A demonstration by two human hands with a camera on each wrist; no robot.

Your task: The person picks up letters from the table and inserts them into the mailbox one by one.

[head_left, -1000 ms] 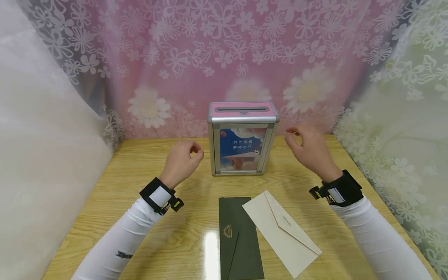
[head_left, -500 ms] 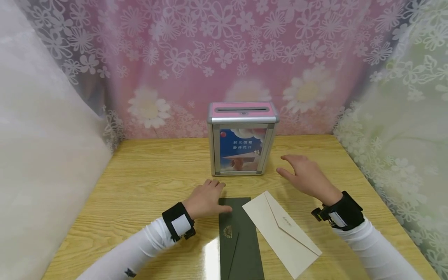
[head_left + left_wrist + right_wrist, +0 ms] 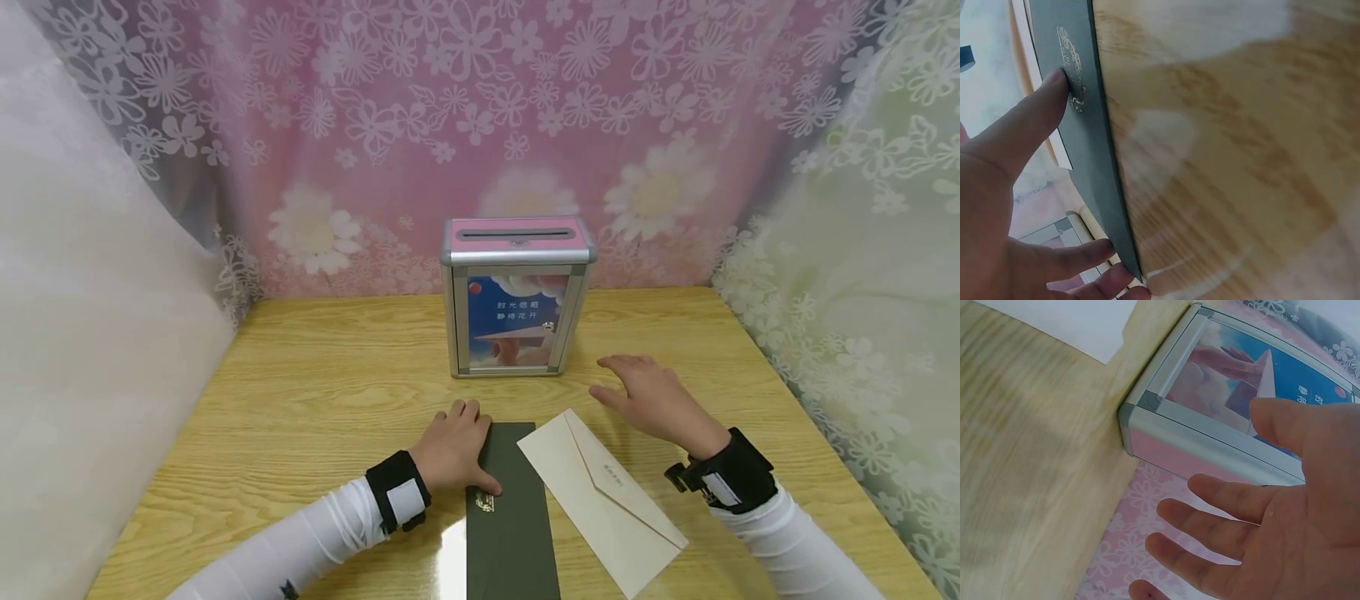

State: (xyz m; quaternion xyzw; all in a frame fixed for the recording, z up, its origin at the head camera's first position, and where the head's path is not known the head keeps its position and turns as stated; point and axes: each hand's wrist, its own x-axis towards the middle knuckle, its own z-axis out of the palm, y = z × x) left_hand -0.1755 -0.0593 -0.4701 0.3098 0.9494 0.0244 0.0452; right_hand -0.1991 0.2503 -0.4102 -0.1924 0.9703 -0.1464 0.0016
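Observation:
A dark green envelope point(image 3: 517, 533) with a gold emblem lies on the table in front of the person. The left hand point(image 3: 453, 446) is at its upper left edge. In the left wrist view, the straight thumb point(image 3: 1038, 112) touches the envelope's face beside the emblem, and the fingertips point(image 3: 1100, 250) meet its edge near the end. A cream envelope point(image 3: 603, 504) lies slanted to the right, close beside the dark one. Above and right of it hovers the right hand point(image 3: 652, 404), thumb and fingers spread apart, holding nothing.
A silver-framed box point(image 3: 517, 296) with a pink slotted top and a keyhole stands upright at the back of the wooden table point(image 3: 337, 375). Behind it hangs a pink floral curtain point(image 3: 412, 167); pale curtains close off both sides.
The left hand has come down and right onto the dark envelope, its fingers spreading from a curl. The right hand has opened and dropped toward the cream envelope.

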